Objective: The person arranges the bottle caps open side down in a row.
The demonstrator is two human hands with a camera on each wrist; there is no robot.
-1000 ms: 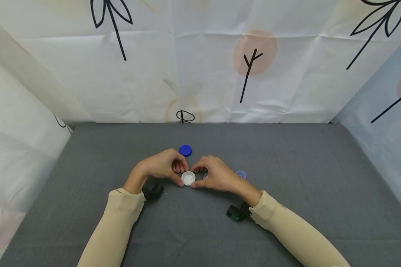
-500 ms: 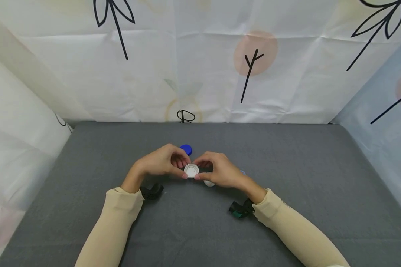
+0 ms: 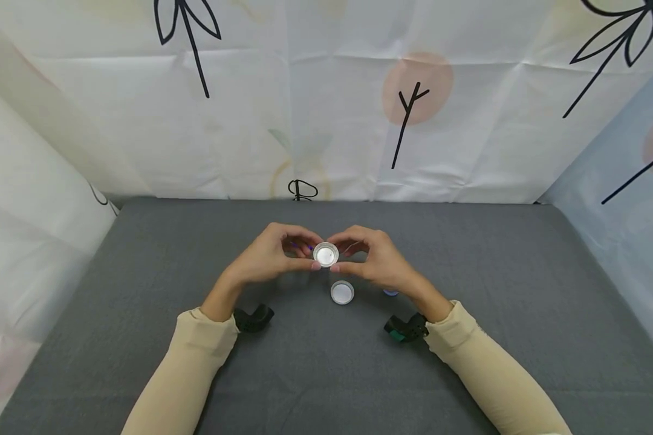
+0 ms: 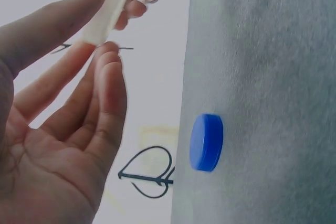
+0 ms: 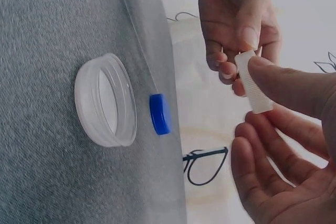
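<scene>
A white screw cap (image 3: 326, 255) with a ridged side is held up above the table, its hollow side toward the head camera. My left hand (image 3: 266, 257) pinches its left edge between thumb and fingers. On the opposite edge, my right hand (image 3: 381, 260) pinches it the same way. Below them a translucent white cap (image 3: 342, 292) lies on the table, hollow side up. A dark blue cap (image 4: 207, 142) rests farther back, mostly hidden by my left fingers in the head view. Part of a light blue cap (image 3: 390, 293) shows under my right hand.
Grey cloth (image 3: 315, 374) covers the table. A white printed curtain (image 3: 337, 139) hangs along its back edge, with more curtain at both sides. Black wrist cameras stick out below both wrists.
Both hands have raised the white screw cap off the table and moved it away from me and slightly right. The translucent cap is uncovered now, while the dark blue one has become mostly hidden.
</scene>
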